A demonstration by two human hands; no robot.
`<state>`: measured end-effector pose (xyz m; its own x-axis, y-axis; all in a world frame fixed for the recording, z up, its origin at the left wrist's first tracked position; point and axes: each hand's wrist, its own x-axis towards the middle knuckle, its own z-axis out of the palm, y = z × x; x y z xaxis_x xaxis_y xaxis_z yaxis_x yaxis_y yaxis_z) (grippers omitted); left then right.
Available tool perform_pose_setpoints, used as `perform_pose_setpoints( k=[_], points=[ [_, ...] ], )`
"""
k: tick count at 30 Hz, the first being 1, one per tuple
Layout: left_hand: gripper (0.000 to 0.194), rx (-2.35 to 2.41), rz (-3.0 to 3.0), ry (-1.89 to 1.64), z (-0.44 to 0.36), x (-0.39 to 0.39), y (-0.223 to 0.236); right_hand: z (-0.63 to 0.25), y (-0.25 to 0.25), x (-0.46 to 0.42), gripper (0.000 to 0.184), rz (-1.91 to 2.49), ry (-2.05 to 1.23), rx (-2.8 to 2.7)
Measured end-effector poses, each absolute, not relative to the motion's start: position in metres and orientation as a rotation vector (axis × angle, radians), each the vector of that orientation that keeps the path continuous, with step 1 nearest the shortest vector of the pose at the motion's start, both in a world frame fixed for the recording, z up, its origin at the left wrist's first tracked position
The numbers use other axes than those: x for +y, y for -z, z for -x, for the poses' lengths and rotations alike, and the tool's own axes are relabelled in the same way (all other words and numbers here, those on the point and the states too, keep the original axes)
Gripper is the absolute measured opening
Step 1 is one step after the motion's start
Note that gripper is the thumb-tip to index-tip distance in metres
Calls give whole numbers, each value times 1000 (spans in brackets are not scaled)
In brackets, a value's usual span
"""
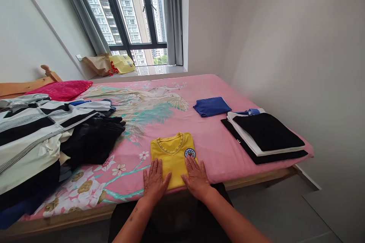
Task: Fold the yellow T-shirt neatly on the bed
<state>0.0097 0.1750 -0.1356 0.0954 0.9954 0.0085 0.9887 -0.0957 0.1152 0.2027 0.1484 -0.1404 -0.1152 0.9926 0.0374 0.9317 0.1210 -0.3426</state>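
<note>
A yellow V-neck shirt (170, 163) with a round badge on its chest lies folded into a rectangle at the bed's front edge, collar facing away from me. My left hand (155, 180) rests flat on its left side, fingers stretched out. On the right side, my right hand (196, 176) lies flat too, fingertips just below and touching the badge. Neither hand grips the cloth. The shirt's lower edge reaches the mattress edge between my wrists.
Loose clothes (57, 133) are heaped on the left of the pink flowered bedsheet (171, 121). To the right sit a folded blue garment (211, 106) and a stack of folded black and white clothes (266, 133). A red pillow (61, 90) lies by the wooden headboard (25, 85).
</note>
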Motion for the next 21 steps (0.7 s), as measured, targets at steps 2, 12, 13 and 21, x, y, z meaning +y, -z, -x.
perform_pose_setpoints(
  k=[2,12,13,21],
  points=[
    [64,2073,-2211,-166,-11,183,129,-201,129,159,59,1924,-320,-2076],
    [63,2168,-2082,-242,-16,236,128,-205,134,234,62,1996,-441,-1973],
    [63,2170,-2087,-261,-15,237,130,-209,138,235,61,1967,-461,-1944],
    [65,2136,-2103,-385,3,203,143,-243,157,178,55,1448,-775,-1016]
  ],
)
